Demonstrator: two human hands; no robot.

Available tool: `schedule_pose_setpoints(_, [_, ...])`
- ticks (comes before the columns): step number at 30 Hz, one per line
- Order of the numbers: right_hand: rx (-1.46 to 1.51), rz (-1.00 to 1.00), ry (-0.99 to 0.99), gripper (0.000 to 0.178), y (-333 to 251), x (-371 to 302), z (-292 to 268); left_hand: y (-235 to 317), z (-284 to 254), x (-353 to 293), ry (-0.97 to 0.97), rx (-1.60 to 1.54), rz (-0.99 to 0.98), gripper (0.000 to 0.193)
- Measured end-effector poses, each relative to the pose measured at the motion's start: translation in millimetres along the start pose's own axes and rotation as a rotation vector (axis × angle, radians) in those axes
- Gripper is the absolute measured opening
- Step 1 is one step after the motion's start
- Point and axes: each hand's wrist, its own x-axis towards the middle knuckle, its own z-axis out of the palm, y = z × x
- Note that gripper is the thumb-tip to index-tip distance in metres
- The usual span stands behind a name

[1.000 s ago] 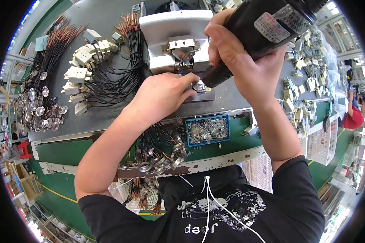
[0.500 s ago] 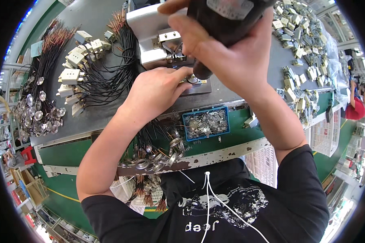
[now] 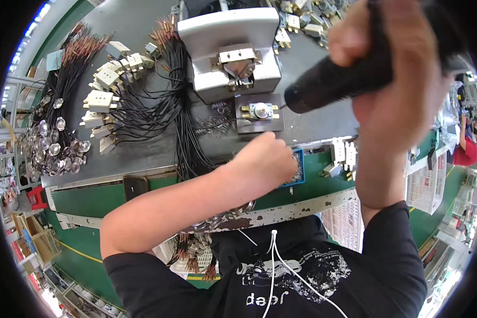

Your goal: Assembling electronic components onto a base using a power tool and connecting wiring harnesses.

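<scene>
My right hand point(image 3: 403, 100), raised at the right and blurred, grips a black power screwdriver point(image 3: 326, 82), its nose pointing left. Left of that tip, a small thermostat-like part with a round metal middle and brass terminals point(image 3: 261, 111) sits on a dark metal block point(image 3: 244, 127). My left hand point(image 3: 265, 164) is over the blue tray point(image 3: 303, 165) of small metal pieces at the table's near edge. Its fingers curl down out of sight, so anything held in them is hidden.
A silver metal fixture point(image 3: 236, 40) stands behind the block. Black wires point(image 3: 183, 124) and white connector blocks point(image 3: 100, 99) lie left, with round metal parts point(image 3: 53, 143) farther left. Loose springs point(image 3: 217, 124) rest beside the block. Several connectors point(image 3: 344, 156) are near the front edge.
My left hand has left the small part on the block and come down to the blue tray. The screwdriver in my right hand has lifted off the part and swung right.
</scene>
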Motion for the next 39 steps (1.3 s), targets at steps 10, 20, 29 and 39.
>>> schedule_pose_setpoints(10, [-0.091,-0.039,0.000,0.016,1.1,18.1,30.6,-9.0,1.0,-6.0,0.155,-0.292,-0.002,0.014])
schedule_pose_setpoints(20, [-0.039,0.110,-0.068,0.013,7.8,9.0,49.7,-14.1,-0.5,-13.7,0.234,-0.354,0.080,0.013])
schedule_pose_setpoints(29, [0.110,0.309,-0.713,0.067,27.1,58.6,34.5,-15.0,-21.8,-27.4,0.303,-0.376,0.040,0.013])
schedule_pose_setpoints(39, [0.238,-0.012,-0.188,0.068,14.8,10.5,57.9,-59.8,-27.7,-74.2,0.846,-0.188,-0.374,0.008])
